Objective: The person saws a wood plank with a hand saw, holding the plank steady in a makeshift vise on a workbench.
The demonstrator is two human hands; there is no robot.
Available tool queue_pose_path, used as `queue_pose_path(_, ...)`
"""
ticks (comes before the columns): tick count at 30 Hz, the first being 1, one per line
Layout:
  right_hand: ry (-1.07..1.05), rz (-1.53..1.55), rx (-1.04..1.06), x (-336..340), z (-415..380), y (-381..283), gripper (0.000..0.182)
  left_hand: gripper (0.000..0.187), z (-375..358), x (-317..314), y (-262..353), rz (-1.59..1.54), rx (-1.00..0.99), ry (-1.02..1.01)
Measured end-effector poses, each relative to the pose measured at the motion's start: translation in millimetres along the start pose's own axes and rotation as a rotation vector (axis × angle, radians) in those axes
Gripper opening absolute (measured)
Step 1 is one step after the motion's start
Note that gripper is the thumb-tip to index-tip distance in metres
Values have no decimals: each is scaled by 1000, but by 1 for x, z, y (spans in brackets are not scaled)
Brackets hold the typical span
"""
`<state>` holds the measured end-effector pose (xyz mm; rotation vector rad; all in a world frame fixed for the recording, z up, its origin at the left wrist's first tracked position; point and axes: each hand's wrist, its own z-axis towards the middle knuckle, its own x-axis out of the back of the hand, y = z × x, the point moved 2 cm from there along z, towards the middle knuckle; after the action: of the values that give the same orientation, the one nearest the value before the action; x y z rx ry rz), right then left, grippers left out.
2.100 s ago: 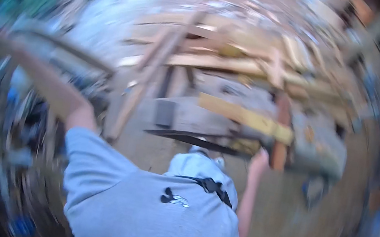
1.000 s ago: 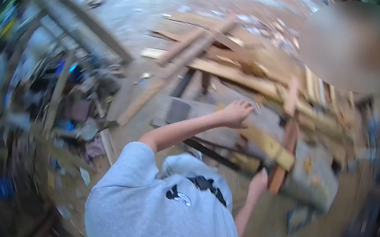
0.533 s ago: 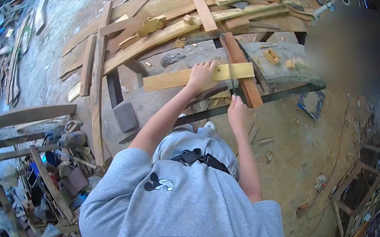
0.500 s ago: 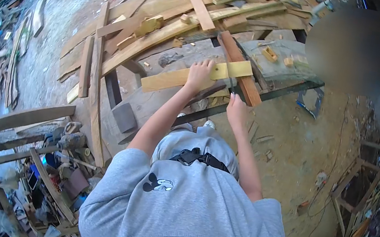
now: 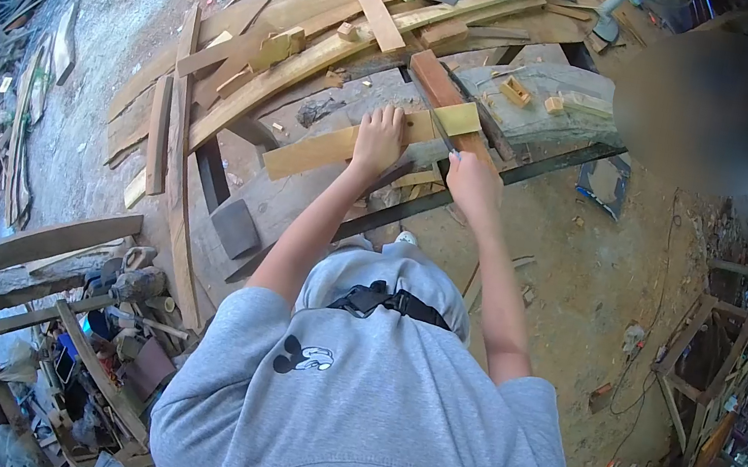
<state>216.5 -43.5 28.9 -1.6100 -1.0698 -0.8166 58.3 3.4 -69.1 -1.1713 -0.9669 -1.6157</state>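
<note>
My left hand (image 5: pixel 380 140) grips a light yellow wooden board (image 5: pixel 313 155), its fingers over the far edge. The board lies across a reddish-brown timber block (image 5: pixel 436 79). My right hand (image 5: pixel 474 186) is closed round the handle of a handsaw, the handle mostly hidden by the fingers. The thin, dark saw blade (image 5: pixel 440 130) crosses the board to the right of my left hand. How deep the blade sits in the wood cannot be made out.
Planks and offcuts (image 5: pixel 382 20) lie across the bench beyond my hands. A small wooden block (image 5: pixel 515 92) is at the right. A dark metal-like bar (image 5: pixel 556 166) runs along the bench's near edge. Another person (image 5: pixel 715 114), blurred, is at the upper right. Clutter (image 5: pixel 100 365) fills the lower left.
My right hand has pushed forward with the saw, closer to the board, and less of the blade shows beyond it. The left hand keeps its hold on the board.
</note>
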Motion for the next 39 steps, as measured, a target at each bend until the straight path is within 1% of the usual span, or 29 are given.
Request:
queue_pose_path(3,45,14,27,7,0,-4,32,49,-3,0,-1,42,17,34)
queue_pose_path(7,108,-14,54,-1,-5,-3,31,48,-4,7,-1,91,22,76)
queue_pose_path(9,113,-46,72,-1,-9,-3,30,46,-3,15,-1,-61,-15,35)
queue_pose_path(10,114,-46,75,-4,-10,-2,30,46,-2,16,-3,-59,-13,37)
queue_pose_path(12,173,-75,69,-14,-15,3,29,44,1,16,-7,-202,-28,5)
queue_pose_path(13,171,-75,73,-21,-17,5,29,44,2,14,-9,-200,-23,6)
queue_pose_path(15,219,-61,114,-33,-19,12,28,55,3,10,-13,-328,-13,-100)
queue_pose_path(16,215,-61,122,-40,-20,15,28,55,2,10,-15,-325,-4,-100)
queue_pose_path(18,239,-15,146,-52,-20,21,28,52,3,10,-15,-336,-43,-208)
queue_pose_path(20,276,14,117,-60,-25,24,25,61,9,30,-8,-341,19,-500)
queue_pose_path(21,310,57,122,-62,-28,24,26,64,7,32,-9,-466,40,-356)
queue_pose_path(22,337,110,157,-67,-28,25,28,60,6,25,-10,-450,8,-372)
queue_pose_path(23,427,245,233,-82,-24,32,28,52,7,39,-8,-474,36,-455)
queue_pose_path(24,329,227,146,-80,-27,28,30,46,0,72,-4,-634,30,-177)
queue_pose_path(25,319,200,161,-71,-32,17,31,49,1,57,-9,-578,116,-355)
queue_pose_path(26,253,195,97,-68,-36,8,33,55,11,8,-18,-505,49,-485)
queue_pose_path(27,274,235,162,-78,-33,11,33,64,16,-24,-22,-501,-56,-447)
queue_pose_path(28,335,341,255,-95,-27,18,32,50,20,-60,-23,-448,-124,-211)
queue_pose_path(29,403,451,326,-107,-18,24,32,49,12,-19,-21,-411,-108,-218)
queue_pose_path(30,390,454,377,-110,-13,24,32,53,12,-29,-22,-362,-27,-257)
queue_pose_path(31,360,461,361,-112,-13,25,31,56,3,1,-21,-372,9,-249)
queue_pose_path(33,332,461,331,-107,-18,30,31,54,3,15,-10,-347,75,-373)
queue_pose_path(35,255,426,251,-98,-25,25,32,52,0,21,-9,-349,67,-332)
queue_pose_path(36,246,419,262,-98,-25,25,32,50,-2,18,-9,-349,59,-297)
queue_pose_path(37,305,389,273,-98,-25,27,32,50,-4,14,-9,-354,79,-291)
queue_pose_path(38,363,359,285,-99,-25,29,33,49,-5,11,-8,-338,69,-243)
queue_pose_path(39,350,352,302,-102,-22,34,33,48,-6,10,-8,-319,58,-194)
